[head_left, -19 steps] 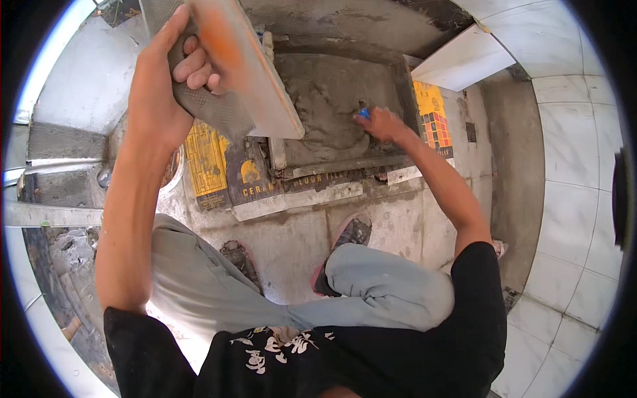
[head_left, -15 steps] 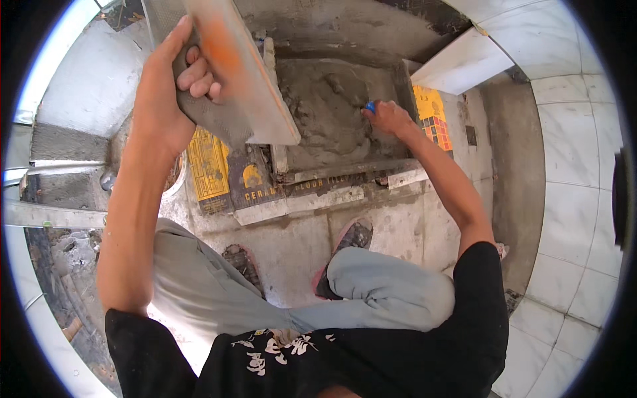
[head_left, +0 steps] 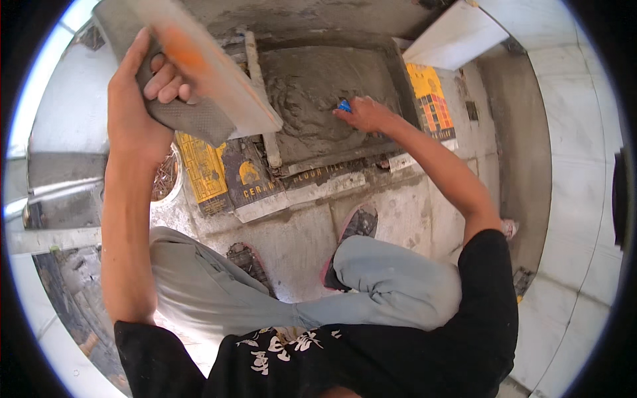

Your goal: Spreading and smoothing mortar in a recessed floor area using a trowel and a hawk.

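Observation:
Raised at the upper left, my left hand is closed round a tile with a textured grey back and a blurred orange patch on its pale face. My right hand grips a blue-handled tool, its working end hidden in wet grey mortar. The mortar fills a shallow rectangular trough with pale edges, which rests among yellow and dark tile cartons. The lower right part of the held tile is beside the trough's left side.
A white tile leans at the back right. White wall tiles line the right. A round white container with brown contents and a pale bar are at the left. My legs and shoes are below the cartons on the dusty floor.
My left hand and the tile have moved left. My right hand has shifted slightly left, still on the blue handle in the mortar. The whole view has shifted a little.

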Demonstrator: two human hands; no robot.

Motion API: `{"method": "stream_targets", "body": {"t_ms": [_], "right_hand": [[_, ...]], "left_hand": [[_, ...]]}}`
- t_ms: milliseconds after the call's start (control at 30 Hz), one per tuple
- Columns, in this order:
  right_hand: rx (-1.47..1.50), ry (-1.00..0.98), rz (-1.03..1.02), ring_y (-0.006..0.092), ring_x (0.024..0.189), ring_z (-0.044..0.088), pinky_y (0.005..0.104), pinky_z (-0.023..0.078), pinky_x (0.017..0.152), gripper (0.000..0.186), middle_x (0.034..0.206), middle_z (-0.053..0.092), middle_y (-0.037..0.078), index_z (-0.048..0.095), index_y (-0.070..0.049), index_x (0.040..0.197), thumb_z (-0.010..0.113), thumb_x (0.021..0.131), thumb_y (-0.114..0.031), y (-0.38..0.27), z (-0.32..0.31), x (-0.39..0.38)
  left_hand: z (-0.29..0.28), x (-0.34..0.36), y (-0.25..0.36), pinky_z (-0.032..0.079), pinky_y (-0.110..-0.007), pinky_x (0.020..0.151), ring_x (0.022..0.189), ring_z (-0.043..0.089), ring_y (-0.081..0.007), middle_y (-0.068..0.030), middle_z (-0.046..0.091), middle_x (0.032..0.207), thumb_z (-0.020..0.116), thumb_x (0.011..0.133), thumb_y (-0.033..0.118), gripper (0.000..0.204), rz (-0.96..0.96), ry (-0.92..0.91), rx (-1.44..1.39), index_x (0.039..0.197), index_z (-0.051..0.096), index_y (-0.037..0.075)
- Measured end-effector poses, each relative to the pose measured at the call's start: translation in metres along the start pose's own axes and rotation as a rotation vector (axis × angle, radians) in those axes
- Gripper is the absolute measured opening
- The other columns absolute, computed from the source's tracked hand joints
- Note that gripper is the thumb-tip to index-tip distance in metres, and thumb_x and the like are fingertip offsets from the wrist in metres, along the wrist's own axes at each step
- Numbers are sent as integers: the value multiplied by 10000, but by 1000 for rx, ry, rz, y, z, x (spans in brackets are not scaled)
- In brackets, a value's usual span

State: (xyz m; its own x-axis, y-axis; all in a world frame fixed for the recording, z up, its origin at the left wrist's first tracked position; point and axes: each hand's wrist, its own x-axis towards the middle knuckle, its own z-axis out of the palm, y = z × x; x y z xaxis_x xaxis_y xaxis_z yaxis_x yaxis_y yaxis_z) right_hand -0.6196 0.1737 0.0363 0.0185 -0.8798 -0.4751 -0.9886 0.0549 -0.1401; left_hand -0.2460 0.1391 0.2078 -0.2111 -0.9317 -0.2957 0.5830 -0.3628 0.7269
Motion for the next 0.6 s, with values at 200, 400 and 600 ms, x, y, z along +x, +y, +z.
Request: {"method": "stream_targets", "body": {"t_ms": [200, 400, 600], "right_hand": [[-138, 94, 39, 395, 1022, 626, 487, 510, 869, 555, 1035, 664, 227, 671, -26, 995, 499, 913, -547, 23, -10, -1], [-38, -19, 13, 376, 979, 643, 488, 521, 836, 530, 975, 670, 218, 667, -33, 1027, 500, 921, -525, 9, 1, -3], [-123, 44, 1, 376, 958, 648, 493, 521, 810, 562, 985, 670, 223, 656, -4, 1013, 500, 914, -535, 12, -27, -26]], "left_hand": [[-10, -7, -1, 411, -266, 510, 475, 335, -84, 51, 297, 529, 497, 997, 307, 326, -23, -19, 71, 752, 419, 105], [5, -2, -11, 417, -263, 525, 481, 331, -83, 47, 298, 531, 479, 1005, 311, 332, -20, -30, 71, 758, 418, 98], [1, -6, -11, 423, -265, 568, 490, 335, -94, 40, 312, 543, 477, 1004, 312, 328, -86, -59, 91, 768, 413, 94]]}}
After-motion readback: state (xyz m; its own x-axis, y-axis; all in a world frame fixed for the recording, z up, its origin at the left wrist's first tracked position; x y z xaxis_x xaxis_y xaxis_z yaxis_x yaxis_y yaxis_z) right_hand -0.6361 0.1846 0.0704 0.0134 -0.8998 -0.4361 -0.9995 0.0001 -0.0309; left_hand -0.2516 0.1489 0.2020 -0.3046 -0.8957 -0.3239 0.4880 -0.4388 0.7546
